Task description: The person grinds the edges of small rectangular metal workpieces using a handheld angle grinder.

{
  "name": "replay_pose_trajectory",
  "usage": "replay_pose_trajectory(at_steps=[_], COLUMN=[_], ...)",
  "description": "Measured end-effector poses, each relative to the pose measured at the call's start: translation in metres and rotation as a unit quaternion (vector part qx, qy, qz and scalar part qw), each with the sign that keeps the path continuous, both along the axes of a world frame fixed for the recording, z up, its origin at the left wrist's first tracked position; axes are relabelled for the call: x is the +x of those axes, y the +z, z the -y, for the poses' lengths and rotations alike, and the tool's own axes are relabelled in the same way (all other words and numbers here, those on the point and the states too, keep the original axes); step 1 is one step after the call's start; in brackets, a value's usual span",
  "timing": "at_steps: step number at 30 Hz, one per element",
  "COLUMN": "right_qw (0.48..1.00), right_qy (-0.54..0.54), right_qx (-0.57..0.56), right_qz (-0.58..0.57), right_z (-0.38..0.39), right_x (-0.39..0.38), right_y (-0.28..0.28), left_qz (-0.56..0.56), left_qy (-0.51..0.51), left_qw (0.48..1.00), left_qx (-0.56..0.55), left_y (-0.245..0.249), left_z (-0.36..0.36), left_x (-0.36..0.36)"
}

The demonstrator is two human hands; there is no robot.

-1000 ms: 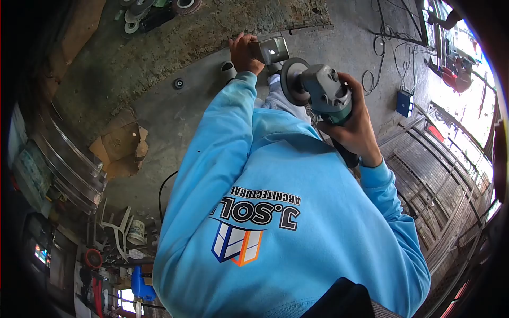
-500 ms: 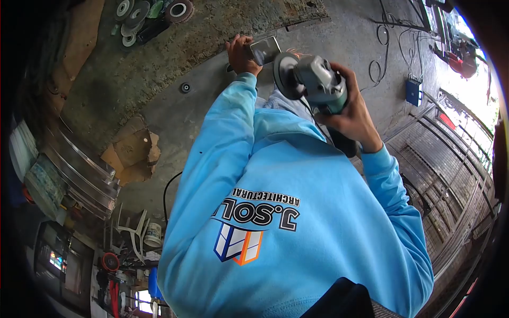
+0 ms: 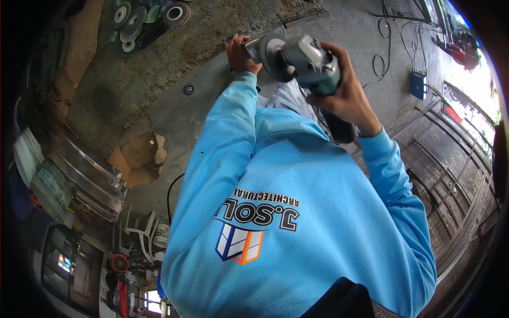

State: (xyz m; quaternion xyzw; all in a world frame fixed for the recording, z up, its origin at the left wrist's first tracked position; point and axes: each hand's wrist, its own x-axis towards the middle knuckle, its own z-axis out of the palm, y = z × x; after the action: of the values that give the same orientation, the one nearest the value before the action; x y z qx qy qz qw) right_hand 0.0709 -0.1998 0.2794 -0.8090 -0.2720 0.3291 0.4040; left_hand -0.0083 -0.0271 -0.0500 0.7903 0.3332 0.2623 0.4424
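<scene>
My right hand (image 3: 350,95) is wrapped round an angle grinder (image 3: 313,63) with a grey-green body. The grinder's round disc (image 3: 274,55) overlaps a shiny metal piece (image 3: 254,49) that looks like rectangular tube. On the left side of that piece, my left hand (image 3: 241,55) is closed round it, fingers bent over its edge. Much of the metal piece is hidden behind the disc and the hand. A small dark round part (image 3: 189,89) lies on the floor left of my left forearm.
Several grinding discs (image 3: 137,20) lie on the floor at the upper left. Torn cardboard (image 3: 139,153) and long metal strips (image 3: 95,183) are to the left. Loose cables (image 3: 383,47) and a blue box (image 3: 418,86) are at the right, above metal mesh frames (image 3: 445,143).
The grinder has moved left and slightly up, so its disc now covers more of the metal piece. Orange sparks beside the disc no longer show. My left hand stays nearly still.
</scene>
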Motion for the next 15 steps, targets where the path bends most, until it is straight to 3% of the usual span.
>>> replay_pose_trajectory(at_steps=[1, 5, 7, 8, 10, 11, 13, 15], right_qw=[1.000, 0.999, 0.999, 0.999, 0.999, 0.999, 0.999, 0.999], right_qy=[-0.004, -0.002, 0.004, 0.009, 0.017, 0.023, 0.017, 0.003], right_qx=[-0.018, -0.012, -0.025, -0.038, -0.043, -0.049, -0.043, -0.042], right_qz=[-0.022, -0.042, -0.038, -0.034, -0.013, 0.008, 0.008, -0.001], right_z=[-0.005, -0.001, 0.010, 0.016, 0.026, 0.031, 0.034, 0.034], right_x=[0.004, 0.003, -0.002, -0.006, -0.010, -0.012, -0.014, -0.016], right_y=[0.002, 0.002, 0.009, 0.013, 0.018, 0.020, 0.021, 0.022], left_qz=[-0.043, -0.031, 0.135, 0.136, -0.086, -0.086, -0.056, -0.046], left_qy=[0.014, -0.019, 0.017, 0.019, -0.031, -0.029, 0.026, 0.006], left_qw=[0.999, 0.998, 0.972, 0.972, 0.995, 0.995, 0.977, 0.988], left_qx=[-0.001, 0.048, -0.190, -0.190, 0.046, 0.046, 0.205, 0.150], left_y=[0.014, -0.037, -0.063, -0.074, -0.091, -0.072, -0.031, -0.014], left_z=[0.002, -0.006, -0.001, 0.000, -0.001, -0.003, -0.004, -0.002], left_x=[0.000, 0.001, 0.008, 0.009, 0.009, 0.010, 0.009, 0.004])
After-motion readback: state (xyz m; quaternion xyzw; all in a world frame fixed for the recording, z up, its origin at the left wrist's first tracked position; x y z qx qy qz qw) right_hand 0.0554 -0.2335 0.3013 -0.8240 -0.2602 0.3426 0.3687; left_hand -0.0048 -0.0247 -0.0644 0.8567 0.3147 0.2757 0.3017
